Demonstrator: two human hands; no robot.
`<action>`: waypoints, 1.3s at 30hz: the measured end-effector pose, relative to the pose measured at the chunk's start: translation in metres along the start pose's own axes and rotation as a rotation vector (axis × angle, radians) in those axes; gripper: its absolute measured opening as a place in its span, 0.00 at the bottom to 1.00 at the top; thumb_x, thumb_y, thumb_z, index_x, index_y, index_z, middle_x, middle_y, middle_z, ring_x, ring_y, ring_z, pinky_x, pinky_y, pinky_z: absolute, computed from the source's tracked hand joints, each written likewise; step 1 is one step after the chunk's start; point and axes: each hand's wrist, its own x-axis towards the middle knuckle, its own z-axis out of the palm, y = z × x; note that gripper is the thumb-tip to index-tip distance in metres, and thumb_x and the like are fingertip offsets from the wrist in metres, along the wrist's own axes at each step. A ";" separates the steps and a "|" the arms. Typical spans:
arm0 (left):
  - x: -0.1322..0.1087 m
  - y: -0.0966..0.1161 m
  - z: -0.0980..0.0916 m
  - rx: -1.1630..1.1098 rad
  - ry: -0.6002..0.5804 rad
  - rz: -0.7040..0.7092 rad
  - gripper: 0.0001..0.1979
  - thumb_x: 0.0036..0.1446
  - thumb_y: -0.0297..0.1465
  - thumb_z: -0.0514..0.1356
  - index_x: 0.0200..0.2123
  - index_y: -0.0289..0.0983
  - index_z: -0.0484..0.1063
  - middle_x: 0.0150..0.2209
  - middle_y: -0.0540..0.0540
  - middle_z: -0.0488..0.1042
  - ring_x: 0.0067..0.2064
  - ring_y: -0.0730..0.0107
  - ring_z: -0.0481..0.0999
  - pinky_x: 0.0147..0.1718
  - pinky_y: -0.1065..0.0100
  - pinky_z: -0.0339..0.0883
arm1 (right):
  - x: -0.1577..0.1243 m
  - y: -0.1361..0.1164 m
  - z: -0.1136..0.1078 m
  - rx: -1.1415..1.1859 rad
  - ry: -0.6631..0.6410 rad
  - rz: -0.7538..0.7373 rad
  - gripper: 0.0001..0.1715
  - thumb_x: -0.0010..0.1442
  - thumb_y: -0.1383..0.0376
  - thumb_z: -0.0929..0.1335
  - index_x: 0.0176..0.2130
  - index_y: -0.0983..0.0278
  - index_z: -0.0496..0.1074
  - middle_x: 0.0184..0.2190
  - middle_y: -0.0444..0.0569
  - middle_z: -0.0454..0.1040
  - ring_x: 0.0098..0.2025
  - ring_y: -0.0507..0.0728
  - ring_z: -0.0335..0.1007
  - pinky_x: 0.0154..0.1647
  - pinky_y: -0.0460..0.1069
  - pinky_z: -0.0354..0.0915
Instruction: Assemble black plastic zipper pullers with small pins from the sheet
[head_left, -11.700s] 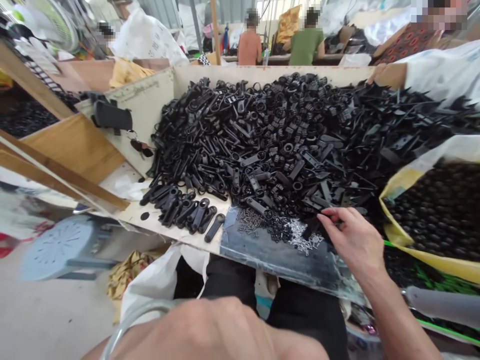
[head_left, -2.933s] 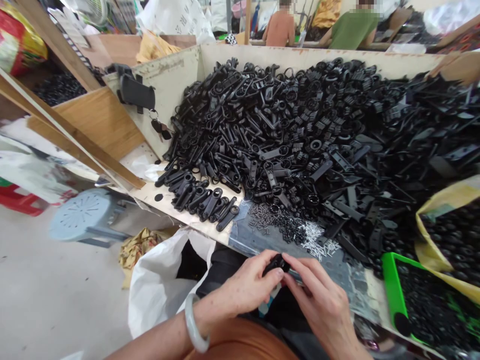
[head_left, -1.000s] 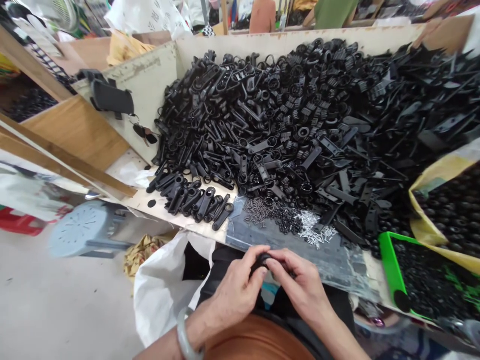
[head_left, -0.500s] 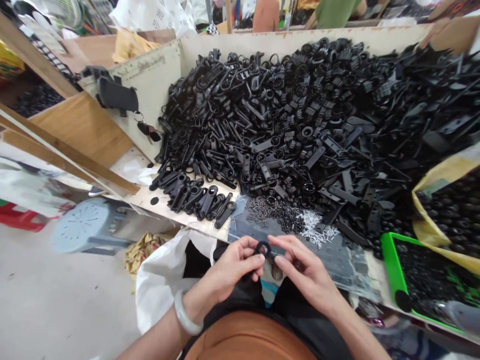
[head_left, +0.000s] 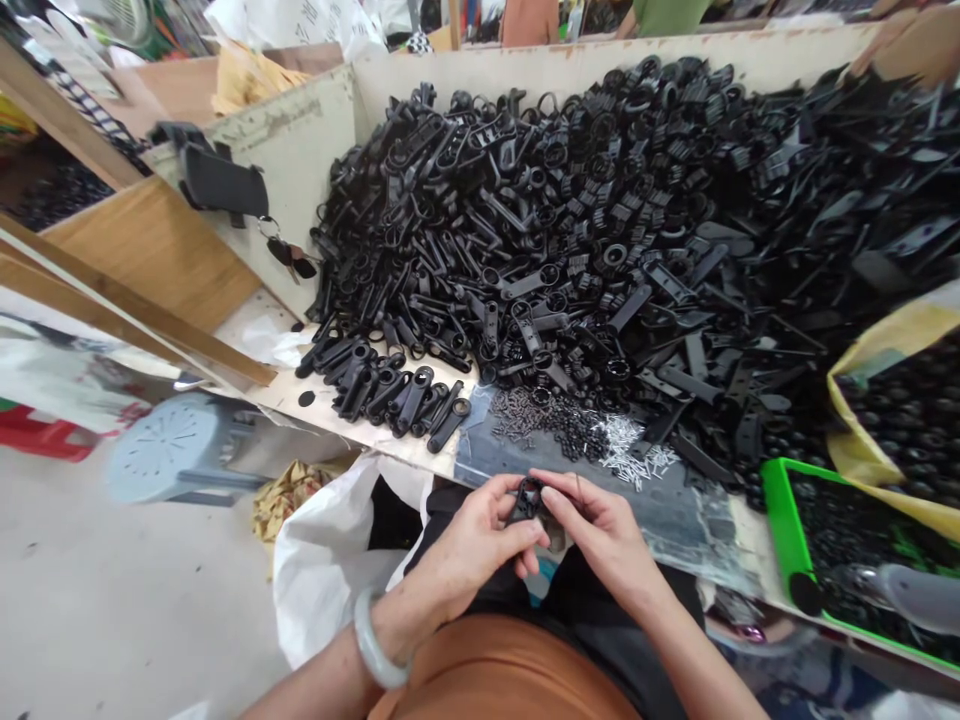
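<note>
A small black plastic part with a ring-shaped end (head_left: 527, 494) is held over my lap, just in front of the bench edge. My left hand (head_left: 480, 530) grips it from the left, thumb across its lower end and fingers curled behind. At the ring's right rim, my right hand (head_left: 604, 515) pinches with thumb and index finger; whether a smaller piece is between them cannot be made out. Beyond my hands on the bench lie silver pins (head_left: 634, 452), small black pieces (head_left: 581, 440) and tiny dark grey pieces (head_left: 517, 415).
A large heap of black plastic parts (head_left: 540, 230) fills the walled bench. Similar ring-ended pieces (head_left: 409, 395) lie in a row at left front. A green tray (head_left: 784, 540) and yellow-rimmed sack (head_left: 862, 430) stand right; a white sack (head_left: 315, 560) hangs below left.
My left hand has turned the black part so more of its body shows. My right hand's thumb and index finger have closed in from beside the ring onto its rim.
</note>
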 end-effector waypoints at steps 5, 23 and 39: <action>0.000 -0.001 -0.001 -0.016 -0.015 0.004 0.27 0.52 0.37 0.71 0.53 0.34 0.69 0.32 0.49 0.76 0.23 0.78 0.71 0.22 0.73 0.60 | -0.002 0.003 0.001 -0.035 -0.025 -0.017 0.23 0.64 0.51 0.71 0.53 0.60 0.81 0.31 0.46 0.76 0.28 0.53 0.68 0.31 0.48 0.68; 0.003 -0.005 -0.008 0.030 -0.006 -0.017 0.24 0.55 0.35 0.67 0.54 0.35 0.71 0.37 0.49 0.75 0.24 0.79 0.72 0.23 0.73 0.57 | -0.004 -0.001 0.006 -0.191 0.018 -0.156 0.19 0.65 0.57 0.71 0.50 0.64 0.82 0.26 0.42 0.69 0.25 0.51 0.65 0.28 0.46 0.66; 0.025 0.022 -0.030 0.917 0.538 0.356 0.10 0.61 0.34 0.60 0.27 0.39 0.72 0.24 0.52 0.71 0.28 0.68 0.68 0.32 0.68 0.56 | 0.055 -0.017 -0.028 -1.246 0.125 -0.326 0.18 0.74 0.61 0.61 0.38 0.60 0.77 0.38 0.47 0.76 0.30 0.53 0.74 0.24 0.48 0.55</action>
